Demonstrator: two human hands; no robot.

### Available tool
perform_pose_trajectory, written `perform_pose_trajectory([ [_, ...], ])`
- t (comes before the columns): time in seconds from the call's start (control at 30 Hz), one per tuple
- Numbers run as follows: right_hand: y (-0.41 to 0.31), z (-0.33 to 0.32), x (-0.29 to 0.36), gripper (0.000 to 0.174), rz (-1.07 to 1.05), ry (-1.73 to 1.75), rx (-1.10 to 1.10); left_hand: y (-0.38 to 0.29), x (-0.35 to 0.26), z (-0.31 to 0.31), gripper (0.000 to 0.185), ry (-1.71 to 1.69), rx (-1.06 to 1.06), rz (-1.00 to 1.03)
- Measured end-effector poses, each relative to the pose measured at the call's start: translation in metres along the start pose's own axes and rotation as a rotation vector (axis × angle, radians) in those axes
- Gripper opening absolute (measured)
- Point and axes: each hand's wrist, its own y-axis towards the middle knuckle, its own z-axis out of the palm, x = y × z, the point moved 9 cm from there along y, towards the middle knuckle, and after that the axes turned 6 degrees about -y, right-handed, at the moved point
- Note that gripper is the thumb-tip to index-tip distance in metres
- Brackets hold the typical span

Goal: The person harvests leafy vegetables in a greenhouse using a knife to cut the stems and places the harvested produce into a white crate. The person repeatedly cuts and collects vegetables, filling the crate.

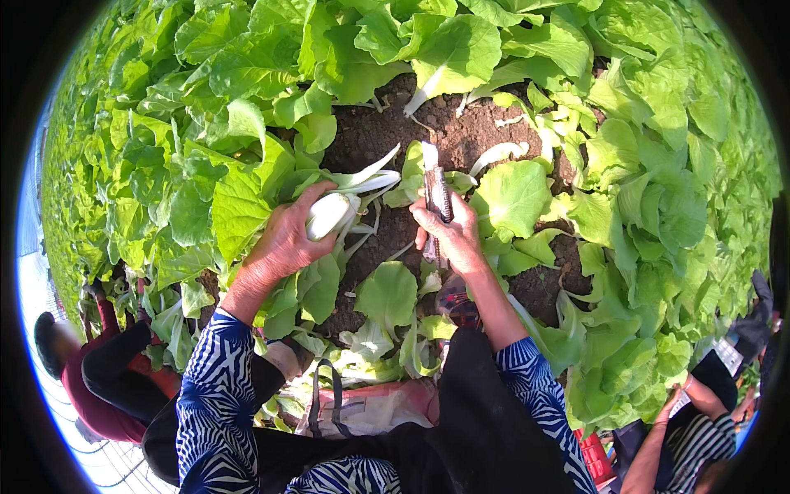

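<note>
My left hand (293, 231) is closed around the white base of a leafy green vegetable (333, 213), whose leaves spread up and left behind the hand. Loose white stalks stick out to the right of that base. In my right hand (447, 231) is a utility knife (437, 194) with a ridged grip, its tip pointing away from me. The tip is bright, so the blade's edge is hard to make out. The knife and the vegetable are apart, with brown soil (389, 231) between and below them. A broad loose leaf (513, 196) lies right of my right hand.
Dense rows of leafy plants (642, 185) surround the soil. Cut leaves (386, 296) lie before my knees. A pale and pink bag (382, 407) with dark handles is close to me. One person (105, 376) crouches at left, another (697, 426) at lower right near a red container (594, 457).
</note>
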Motion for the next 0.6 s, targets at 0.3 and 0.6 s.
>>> perform_pose_trajectory([
  [0.3,-0.060,-0.027,0.136,0.026,-0.742,-0.326,-0.402,-0.059,-0.073,-0.011,0.092,-0.061,-0.029,0.070],
  [0.6,-0.163,0.033,0.231,0.028,-0.766,-0.692,0.167,-0.132,-0.184,0.014,0.059,-0.514,0.343,0.622],
])
